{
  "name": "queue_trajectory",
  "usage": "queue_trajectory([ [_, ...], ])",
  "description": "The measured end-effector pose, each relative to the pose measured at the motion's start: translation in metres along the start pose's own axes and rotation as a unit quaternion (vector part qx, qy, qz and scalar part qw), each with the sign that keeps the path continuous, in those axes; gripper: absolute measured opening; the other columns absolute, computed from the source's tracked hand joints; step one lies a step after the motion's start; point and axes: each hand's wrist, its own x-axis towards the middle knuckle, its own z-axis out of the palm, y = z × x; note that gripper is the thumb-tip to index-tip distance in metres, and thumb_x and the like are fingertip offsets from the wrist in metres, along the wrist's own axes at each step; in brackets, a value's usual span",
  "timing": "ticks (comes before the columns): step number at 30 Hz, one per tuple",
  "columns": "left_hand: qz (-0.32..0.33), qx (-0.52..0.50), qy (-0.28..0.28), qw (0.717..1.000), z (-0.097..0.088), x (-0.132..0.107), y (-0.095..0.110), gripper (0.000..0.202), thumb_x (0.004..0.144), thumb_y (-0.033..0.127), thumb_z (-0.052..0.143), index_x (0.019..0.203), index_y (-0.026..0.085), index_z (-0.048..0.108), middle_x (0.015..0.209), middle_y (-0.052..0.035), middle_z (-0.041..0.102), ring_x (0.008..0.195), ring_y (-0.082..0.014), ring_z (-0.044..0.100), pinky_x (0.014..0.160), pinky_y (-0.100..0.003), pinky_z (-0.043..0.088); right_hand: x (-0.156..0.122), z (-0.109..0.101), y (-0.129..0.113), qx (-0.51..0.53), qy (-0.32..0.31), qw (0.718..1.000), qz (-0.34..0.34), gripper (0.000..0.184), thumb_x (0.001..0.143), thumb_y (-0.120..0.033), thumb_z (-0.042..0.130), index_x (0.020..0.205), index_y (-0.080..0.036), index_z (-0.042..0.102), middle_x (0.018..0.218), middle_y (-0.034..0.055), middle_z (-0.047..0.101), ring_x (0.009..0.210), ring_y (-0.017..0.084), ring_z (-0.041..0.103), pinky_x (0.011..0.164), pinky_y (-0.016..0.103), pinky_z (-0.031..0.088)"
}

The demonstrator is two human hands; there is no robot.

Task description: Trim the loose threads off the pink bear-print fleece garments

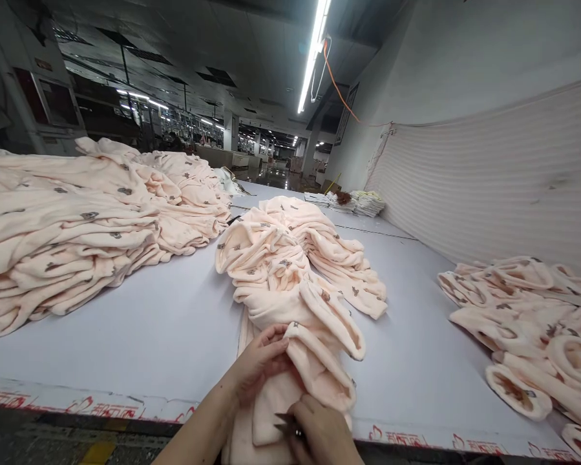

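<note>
While one right hand [323, 427] is clamping one pair of thread snips [295, 431], one left hand [262, 363] is pinching one pale-pink printed fleece garment [316, 368] at the table's [174, 329] near edge; three similar piles are lying around: right pile [527, 329], central pile [290, 258], left pile [96, 219].

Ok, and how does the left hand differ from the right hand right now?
The left hand has its grip on a fold of the pale pink cloth, while the right hand grips dark snips, their tips apart.
The left hand sits farther forward over the table; the right hand is nearer the front edge.
Shared: both are bare and positioned at the same heap of cloth.
</note>
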Motion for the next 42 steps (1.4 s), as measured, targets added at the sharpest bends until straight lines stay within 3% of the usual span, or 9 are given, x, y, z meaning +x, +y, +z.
queue_trajectory([
  [3,0.044,0.101,0.095,0.989,-0.010,-0.028,-0.004,0.021,0.079,0.033,0.063,0.095,0.019,0.061,0.098,-0.0045,0.062,0.095,-0.0194,0.056,0.084,-0.029,0.044,0.007,-0.011,0.002,0.099,0.042,0.994,-0.008,0.021,0.065,-0.004,0.050,0.076,-0.020,0.057,0.079,0.0017,0.059,0.074,0.016,0.058,0.064,0.023,0.041],
  [6,0.107,0.317,0.236,0.912,-0.013,-0.058,-0.028,0.020,0.076,0.040,0.065,0.078,0.021,0.057,0.070,0.0017,0.057,0.068,-0.0156,0.054,0.065,-0.024,0.042,0.015,-0.027,0.001,0.198,0.074,0.977,-0.011,0.007,0.078,-0.016,0.051,0.072,-0.020,0.051,0.073,-0.0008,0.052,0.070,0.015,0.052,0.063,0.023,0.038],
  [12,0.085,0.059,0.122,0.987,0.009,-0.060,-0.064,0.026,0.068,0.032,0.071,0.090,0.021,0.062,0.089,-0.0034,0.069,0.091,-0.0235,0.061,0.080,-0.030,0.044,0.013,-0.037,-0.006,0.245,0.046,0.968,0.029,0.010,0.079,-0.029,0.061,0.076,-0.019,0.057,0.074,-0.0009,0.054,0.069,0.015,0.052,0.062,0.023,0.039],
  [17,0.006,-0.165,0.105,0.981,0.018,-0.053,-0.053,0.036,0.065,0.026,0.077,0.098,0.020,0.064,0.092,-0.0066,0.072,0.082,-0.0210,0.065,0.080,-0.033,0.047,0.003,-0.054,-0.011,0.165,0.084,0.983,0.007,0.019,0.085,-0.030,0.057,0.100,-0.022,0.065,0.093,0.0046,0.064,0.090,0.021,0.060,0.078,0.028,0.046],
  [23,0.052,-0.130,0.097,0.985,0.016,-0.055,-0.055,0.027,0.070,0.028,0.074,0.094,0.020,0.064,0.091,-0.0052,0.070,0.084,-0.0205,0.063,0.079,-0.031,0.047,0.006,-0.053,-0.021,0.054,0.138,0.989,-0.003,0.015,0.088,-0.028,0.050,0.092,-0.026,0.065,0.088,0.0028,0.067,0.084,0.019,0.064,0.072,0.027,0.049],
  [28,0.212,0.140,0.242,0.937,0.011,-0.054,-0.051,0.045,0.069,0.020,0.069,0.112,0.028,0.060,0.119,-0.0062,0.057,0.103,-0.0254,0.054,0.084,-0.031,0.044,-0.003,-0.037,-0.007,0.007,0.157,0.988,0.009,0.028,0.070,-0.013,0.053,0.092,-0.028,0.061,0.085,0.0010,0.068,0.078,0.021,0.065,0.068,0.029,0.051],
  [31,0.169,0.244,0.134,0.945,0.008,-0.051,-0.040,0.026,0.073,0.019,0.061,0.096,0.023,0.072,0.100,-0.0069,0.063,0.097,-0.0255,0.053,0.084,-0.031,0.041,0.003,-0.034,0.000,0.009,0.208,0.978,0.020,0.032,0.070,-0.008,0.044,0.092,-0.026,0.060,0.084,0.0014,0.067,0.078,0.020,0.064,0.067,0.028,0.049],
  [35,0.017,0.031,0.067,0.997,0.002,-0.045,-0.032,0.018,0.075,0.030,0.060,0.081,0.018,0.071,0.070,-0.0019,0.063,0.070,-0.0186,0.053,0.068,-0.028,0.041,0.026,-0.040,0.002,0.001,0.222,0.972,0.076,0.022,0.072,-0.010,0.047,0.086,-0.022,0.059,0.082,0.0024,0.067,0.074,0.020,0.064,0.063,0.027,0.048],
  [42,-0.023,-0.102,0.075,0.992,-0.005,-0.038,-0.041,0.027,0.077,0.041,0.064,0.077,0.015,0.069,0.060,-0.0025,0.061,0.065,-0.0178,0.056,0.070,-0.030,0.042,0.018,-0.047,-0.004,0.110,0.154,0.981,0.033,0.023,0.081,-0.022,0.058,0.103,-0.026,0.063,0.102,0.0046,0.069,0.094,0.022,0.064,0.080,0.029,0.050],
])
